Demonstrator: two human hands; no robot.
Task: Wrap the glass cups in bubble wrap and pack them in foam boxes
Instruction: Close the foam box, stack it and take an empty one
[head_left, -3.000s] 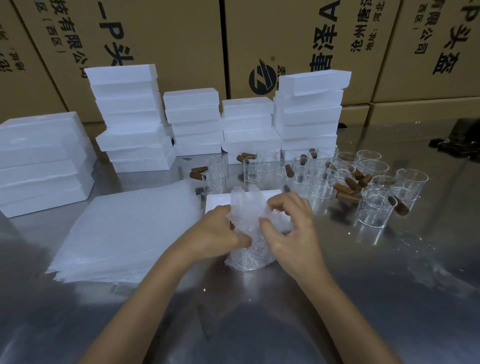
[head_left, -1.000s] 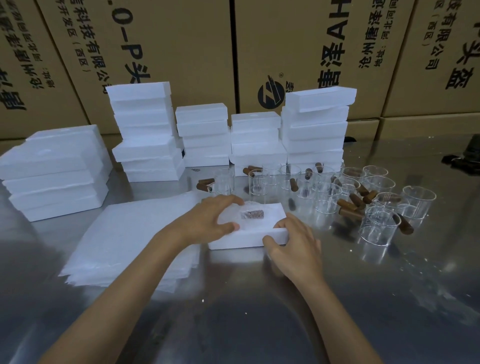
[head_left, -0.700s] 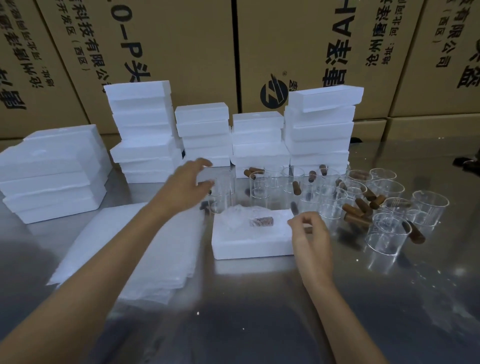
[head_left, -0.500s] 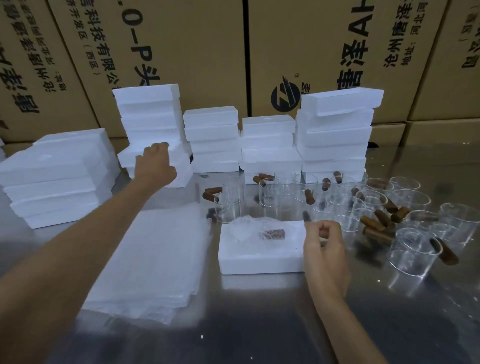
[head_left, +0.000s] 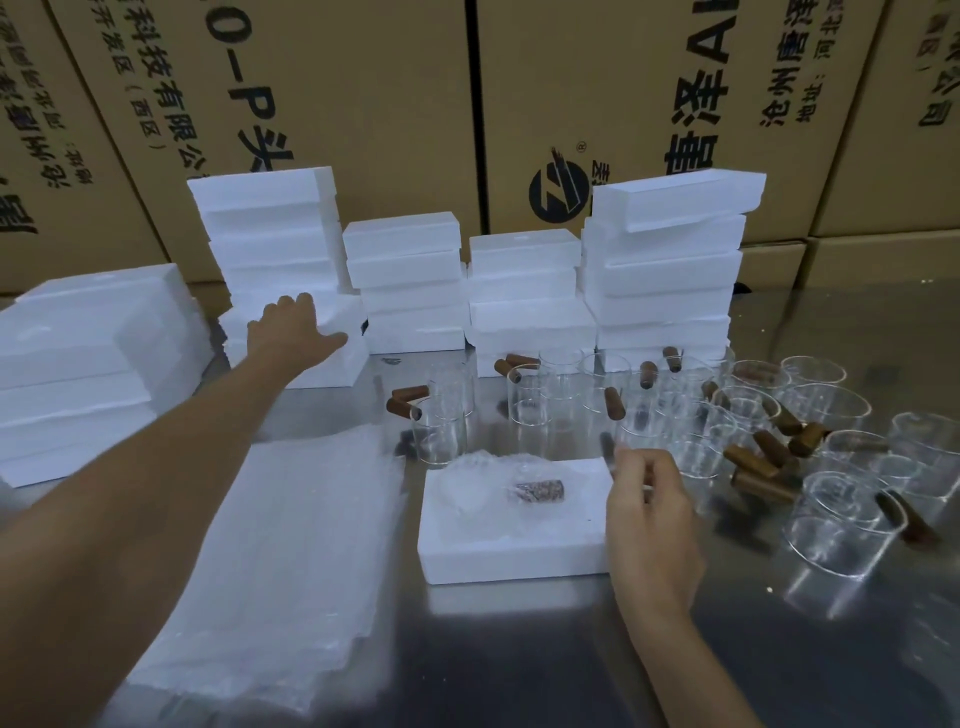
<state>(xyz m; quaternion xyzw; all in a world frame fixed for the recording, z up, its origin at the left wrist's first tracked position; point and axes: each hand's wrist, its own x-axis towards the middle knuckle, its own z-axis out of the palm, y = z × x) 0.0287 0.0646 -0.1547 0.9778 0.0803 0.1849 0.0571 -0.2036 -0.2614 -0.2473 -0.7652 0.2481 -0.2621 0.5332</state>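
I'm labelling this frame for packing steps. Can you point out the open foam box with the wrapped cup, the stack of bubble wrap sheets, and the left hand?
open foam box (head_left: 519, 558): head view, front wall.
stack of bubble wrap sheets (head_left: 291, 561): head view, top sheet's middle.
left hand (head_left: 291, 332): head view, back of hand.

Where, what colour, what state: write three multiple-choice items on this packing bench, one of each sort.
1. The left hand rests on: A a stacked foam box; B a tape roll; C scissors.
2. The stoppers among the glass cups are: A white; B brown; C blue.
3. The front foam box is: A lidded; B open, with a wrapped bundle inside; C open, empty.

A: its fingers lie on the stack at the back left.
B: all show brown.
B: no lid, and the bundle sits in it.
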